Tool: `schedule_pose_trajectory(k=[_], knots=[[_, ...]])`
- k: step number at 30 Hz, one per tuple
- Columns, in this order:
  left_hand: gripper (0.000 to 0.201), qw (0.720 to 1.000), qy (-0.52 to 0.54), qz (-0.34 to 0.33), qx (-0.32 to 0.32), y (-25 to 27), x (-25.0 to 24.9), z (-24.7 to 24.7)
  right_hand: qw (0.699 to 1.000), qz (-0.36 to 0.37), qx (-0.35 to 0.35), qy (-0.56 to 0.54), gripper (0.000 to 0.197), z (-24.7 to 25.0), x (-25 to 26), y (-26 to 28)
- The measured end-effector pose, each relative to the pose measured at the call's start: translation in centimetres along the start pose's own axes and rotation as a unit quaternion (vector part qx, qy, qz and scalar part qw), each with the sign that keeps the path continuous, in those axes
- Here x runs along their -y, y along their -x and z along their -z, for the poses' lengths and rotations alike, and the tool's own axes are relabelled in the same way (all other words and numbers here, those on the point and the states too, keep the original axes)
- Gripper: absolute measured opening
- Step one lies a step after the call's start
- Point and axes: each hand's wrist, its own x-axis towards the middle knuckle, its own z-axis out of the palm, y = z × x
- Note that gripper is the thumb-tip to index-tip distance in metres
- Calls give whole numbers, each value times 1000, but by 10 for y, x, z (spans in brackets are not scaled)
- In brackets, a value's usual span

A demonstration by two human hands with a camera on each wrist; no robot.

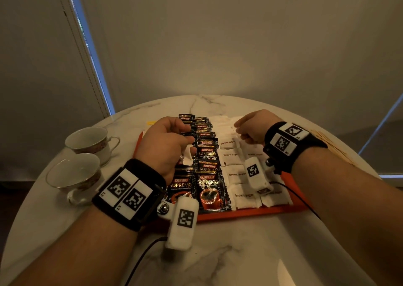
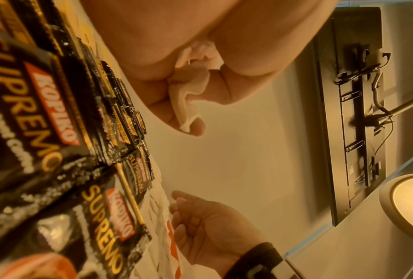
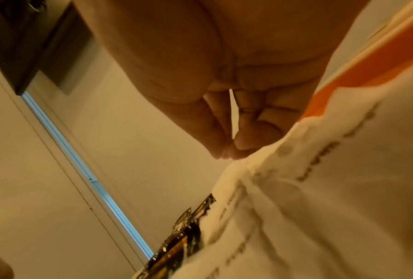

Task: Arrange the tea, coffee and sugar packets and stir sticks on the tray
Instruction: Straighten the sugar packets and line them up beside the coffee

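The left hand (image 1: 165,146) hovers over the coffee packets (image 1: 207,167) on the orange tray (image 1: 250,213), its fingers (image 2: 195,128) clamped on a crumpled white packet (image 2: 188,94). The right hand (image 1: 253,128) hangs above the sugar packets (image 1: 233,174) at the tray's far right, fingers curled together, fingertips (image 3: 236,151) just at a packet's edge, on the marble bench (image 1: 239,253)

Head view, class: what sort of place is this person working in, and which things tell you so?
Probably a hotel room or a home sitting area: a round marble-look table, two china teacups, and an orange tray of Kopiko coffee sachets and brown sugar packets.
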Motion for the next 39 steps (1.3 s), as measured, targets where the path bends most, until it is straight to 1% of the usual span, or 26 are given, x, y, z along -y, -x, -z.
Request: schedule_pose_trajectory(k=[2, 3, 6, 7, 8, 10, 11, 12, 14, 15, 16, 18, 20, 22, 24, 26, 29, 31, 34, 37, 39], knots=[[51, 1000, 1, -4, 4, -2, 1, 0, 1000, 20, -12, -17, 12, 0, 3, 2], [53, 1000, 6, -5, 8, -2, 2, 0, 1000, 22, 1, -22, 11, -1, 4, 4], [55, 999, 33, -3, 29, -2, 3, -1, 997, 2, 69, -22, 14, -9, 5, 11], [56, 999, 41, -4, 36, -2, 3, -2, 997, 6, 75, -18, 16, -9, 5, 13], [57, 998, 50, -5, 42, -1, 3, -3, 998, 23, 66, -12, 16, -8, 5, 15], [59, 996, 72, -16, 57, -1, 3, -4, 996, 88, 33, -11, 15, -4, 5, 21], [60, 994, 84, -27, 64, -1, 3, -4, 993, 114, 38, -20, 17, -3, 6, 27], [61, 992, 95, -40, 72, -1, 3, -5, 989, 128, 66, -34, 23, -3, 6, 35], [61, 988, 108, -64, 90, 0, 4, -5, 978, 126, 158, -52, 36, -7, 5, 52], [61, 986, 112, -72, 100, 0, 6, -6, 971, 128, 195, -56, 36, -11, 3, 60], [59, 984, 115, -77, 111, 0, 7, -6, 965, 138, 214, -60, 33, -15, 0, 66], [56, 982, 110, -85, 129, 0, 9, -8, 960, 166, 205, -98, 25, -23, -8, 70], [48, 983, 87, -91, 134, 0, 11, -7, 954, 175, 182, -159, 22, -29, -15, 69], [38, 987, 52, -88, 120, -1, 13, -5, 951, 169, 161, -204, 19, -31, -18, 66], [33, 991, 28, -81, 100, -2, 14, -2, 947, 156, 151, -237, 14, -29, -21, 63], [32, 992, 21, -83, 89, -3, 15, -1, 940, 149, 168, -256, 13, -26, -24, 64], [30, 993, -8, -83, 88, -1, 11, 0, 932, 143, 212, -255, 21, -23, -25, 68], [30, 992, -28, -84, 95, 1, 9, 0, 931, 148, 214, -256, 25, -23, -24, 69], [29, 993, -15, -83, 84, 1, 10, -2, 931, 149, 193, -271, 27, -24, -24, 69], [25, 992, 41, -95, 66, 1, 11, -5, 920, 132, 194, -315, 26, -26, -24, 71], [22, 991, 57, -94, 77, 2, 9, -5, 908, 127, 191, -351, 21, -28, -23, 73]])
